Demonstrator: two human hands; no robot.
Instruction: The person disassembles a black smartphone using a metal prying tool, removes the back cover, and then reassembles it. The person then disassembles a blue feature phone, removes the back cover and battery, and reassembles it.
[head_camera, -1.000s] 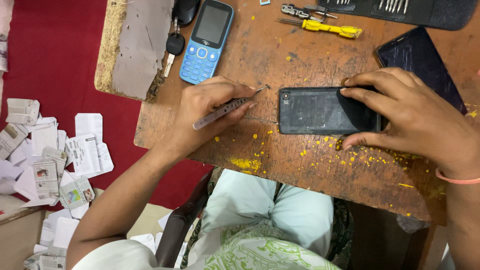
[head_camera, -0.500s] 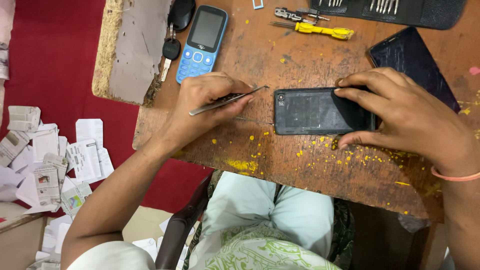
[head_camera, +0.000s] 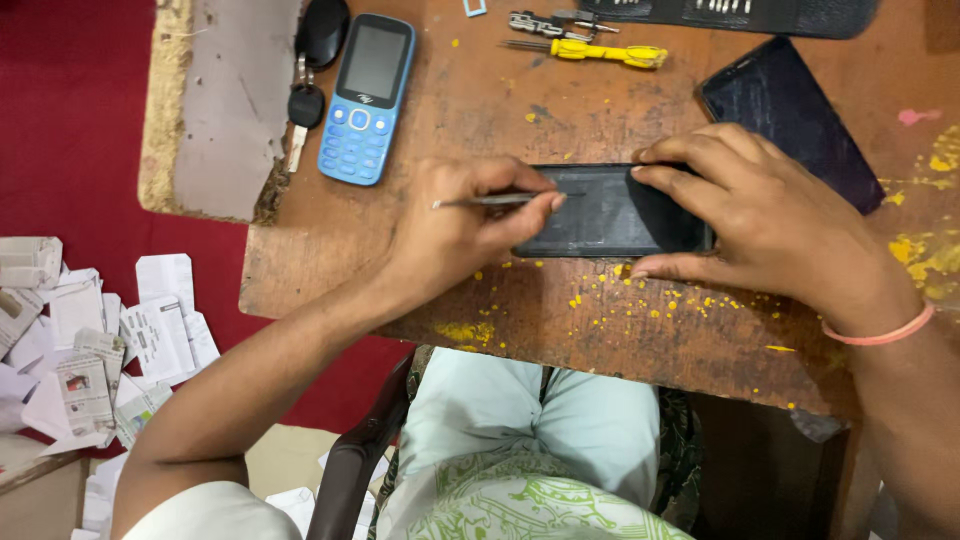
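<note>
A person seated at a worn wooden table (head_camera: 420, 290) works on a black phone (head_camera: 610, 212) lying flat near the table's front edge, its long axis running left to right across the person's body.

The left hand (head_camera: 460, 225) pinches a thin metal tool (head_camera: 495, 200) between thumb and fingers (head_camera: 530, 205) pressed together, the tool lying nearly in line with the phone's long axis. Its tip meets the phone's left end — whether it sits in a seam or only rests on the surface is too small to tell.

The right hand (head_camera: 770, 215) bears down on the phone's right half, fingers spread along the top edge and thumb against the near edge, pinning it to the table. Both hands touch the phone; the left comes at its short end, the right covers its side.

Beyond the phone, toward the table's far edge, lie a blue keypad phone (head_camera: 367, 98), a car key (head_camera: 307, 100), a yellow screwdriver (head_camera: 600, 52) and a dark tablet-like slab (head_camera: 790, 110). Yellow crumbs (head_camera: 660, 300) dot the wood in front of the phone — paper scraps (head_camera: 90, 340) litter the floor to its left.
</note>
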